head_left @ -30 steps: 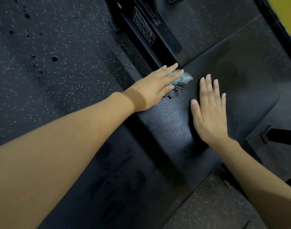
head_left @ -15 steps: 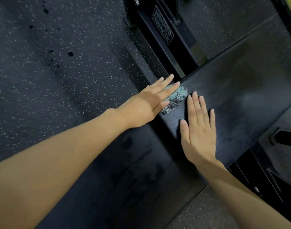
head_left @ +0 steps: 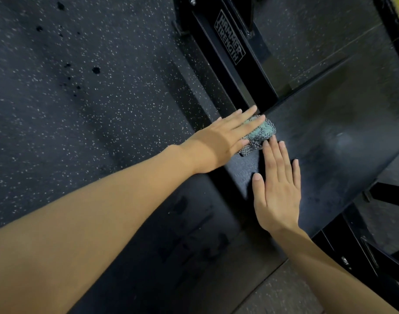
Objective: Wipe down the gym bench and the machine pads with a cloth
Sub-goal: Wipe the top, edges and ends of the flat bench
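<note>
Left hand (head_left: 218, 141) flat, pressing cloth (head_left: 265, 130); right hand (head_left: 276, 196) flat on bench (head_left: 341, 143) running lower-left to upper-right.

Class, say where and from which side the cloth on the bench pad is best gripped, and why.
The cloth, at its crumpled middle, from above: it lies bunched on the bench pad, its folds raised. The left hand lies flat on it; curling it would likely gather the folds.

Sliding right hand (head_left: 277, 196) across bench pad (head_left: 341, 143) toward cloth (head_left: 265, 132) under left hand (head_left: 218, 141); bringing fingertips (head_left: 266, 145) up against cloth edge, closing earlier gap.
</note>
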A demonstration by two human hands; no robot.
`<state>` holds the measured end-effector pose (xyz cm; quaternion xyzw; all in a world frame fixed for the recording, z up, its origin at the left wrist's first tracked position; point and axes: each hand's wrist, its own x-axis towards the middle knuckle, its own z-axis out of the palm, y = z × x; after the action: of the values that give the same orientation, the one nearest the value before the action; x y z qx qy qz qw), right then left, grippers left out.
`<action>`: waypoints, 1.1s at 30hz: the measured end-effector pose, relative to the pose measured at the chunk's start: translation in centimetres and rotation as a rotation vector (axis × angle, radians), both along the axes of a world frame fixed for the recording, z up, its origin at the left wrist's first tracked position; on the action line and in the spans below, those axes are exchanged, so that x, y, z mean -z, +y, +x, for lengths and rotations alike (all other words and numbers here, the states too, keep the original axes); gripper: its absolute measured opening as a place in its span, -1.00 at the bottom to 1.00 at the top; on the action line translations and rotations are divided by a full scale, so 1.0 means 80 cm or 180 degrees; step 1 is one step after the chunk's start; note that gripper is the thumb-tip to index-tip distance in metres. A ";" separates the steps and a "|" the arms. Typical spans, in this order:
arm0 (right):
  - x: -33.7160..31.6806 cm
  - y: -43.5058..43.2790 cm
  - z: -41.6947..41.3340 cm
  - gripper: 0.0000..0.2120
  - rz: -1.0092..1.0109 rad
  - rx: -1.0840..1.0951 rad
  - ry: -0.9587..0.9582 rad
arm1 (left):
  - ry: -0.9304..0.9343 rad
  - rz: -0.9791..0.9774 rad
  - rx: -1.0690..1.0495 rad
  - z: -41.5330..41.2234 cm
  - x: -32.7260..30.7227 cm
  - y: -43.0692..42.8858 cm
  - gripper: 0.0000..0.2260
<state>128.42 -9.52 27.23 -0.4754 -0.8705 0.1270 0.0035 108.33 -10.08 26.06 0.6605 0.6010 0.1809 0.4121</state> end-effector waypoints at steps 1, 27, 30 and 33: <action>0.000 0.000 0.000 -0.42 0.0000 0.0002 -0.0013 | -0.0063 0.0013 0.0014 -0.005 0.000 -0.010 -0.52; 0.001 0.002 0.001 -0.41 0.0054 -0.0043 0.0015 | -0.0490 -0.0051 -0.0234 -0.013 -0.005 -0.037 -0.52; 0.002 0.002 0.002 -0.41 0.0051 -0.0053 0.0045 | -0.0485 0.0009 -0.0236 -0.018 -0.008 -0.051 -0.53; 0.002 0.002 0.002 -0.41 0.0075 -0.0059 0.0077 | -0.0314 -0.0014 -0.0180 -0.024 -0.010 -0.070 -0.52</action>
<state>128.56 -9.35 27.05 -0.4657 -0.8762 0.1226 0.0185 106.41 -15.69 26.88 0.6326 0.5988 0.2234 0.4374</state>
